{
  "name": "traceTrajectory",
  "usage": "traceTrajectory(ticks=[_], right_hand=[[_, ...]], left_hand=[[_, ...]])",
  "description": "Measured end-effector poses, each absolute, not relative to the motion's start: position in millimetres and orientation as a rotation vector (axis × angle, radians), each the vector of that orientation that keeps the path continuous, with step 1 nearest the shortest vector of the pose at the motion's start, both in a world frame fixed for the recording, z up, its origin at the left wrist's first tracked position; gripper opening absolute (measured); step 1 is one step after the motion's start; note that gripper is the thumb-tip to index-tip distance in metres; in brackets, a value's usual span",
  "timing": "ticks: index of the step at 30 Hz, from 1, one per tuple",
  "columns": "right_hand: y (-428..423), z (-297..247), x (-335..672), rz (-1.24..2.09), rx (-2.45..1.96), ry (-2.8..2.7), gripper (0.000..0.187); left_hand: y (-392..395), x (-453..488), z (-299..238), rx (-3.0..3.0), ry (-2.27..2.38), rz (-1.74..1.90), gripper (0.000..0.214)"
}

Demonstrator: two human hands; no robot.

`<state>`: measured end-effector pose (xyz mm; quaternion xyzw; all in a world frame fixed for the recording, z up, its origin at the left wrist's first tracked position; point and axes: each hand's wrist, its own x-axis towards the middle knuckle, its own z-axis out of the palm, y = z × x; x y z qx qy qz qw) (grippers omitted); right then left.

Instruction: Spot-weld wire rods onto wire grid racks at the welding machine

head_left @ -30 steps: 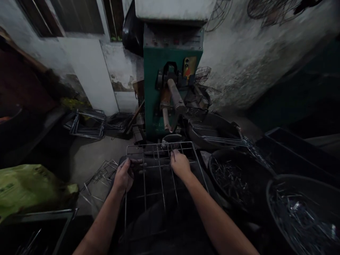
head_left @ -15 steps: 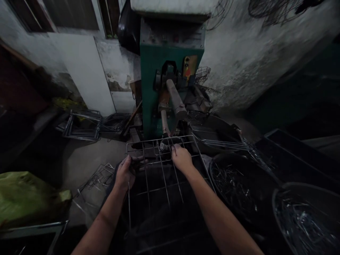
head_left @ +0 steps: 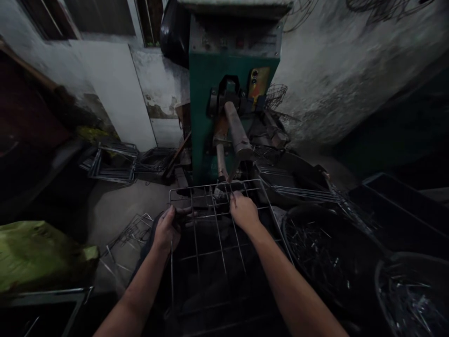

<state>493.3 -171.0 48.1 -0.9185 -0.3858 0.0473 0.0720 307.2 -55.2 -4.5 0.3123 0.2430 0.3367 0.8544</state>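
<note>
A rectangular wire rack with crossing rods stretches from my lap up to a green welding machine. My left hand is closed round the rack's left edge, thumb on top. My right hand pinches a wire near the rack's far edge, just right of the middle; its fingertips are partly hidden. The far edge lies at the machine's lower electrode arm, below the thick upper arm. Whether the electrode tips touch the wire I cannot tell.
Black tubs of short wire pieces stand at my right, beside long wire rods. Wire frames lie on the floor at left, near a yellow-green sack. A phone is fixed to the machine's front.
The whole view has shifted slightly, so the machine appears a little further right. Both hands keep their hold on the wire rack, which stays almost in place against the machine.
</note>
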Motion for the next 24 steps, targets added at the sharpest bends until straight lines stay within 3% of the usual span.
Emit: traceTrajectory(ticks=[24], right_hand=[[-216, 44, 520, 0.064, -2.796, -0.978, 0.029]], left_hand=[[-70, 350, 12, 0.738, 0.441, 0.552, 0.032]])
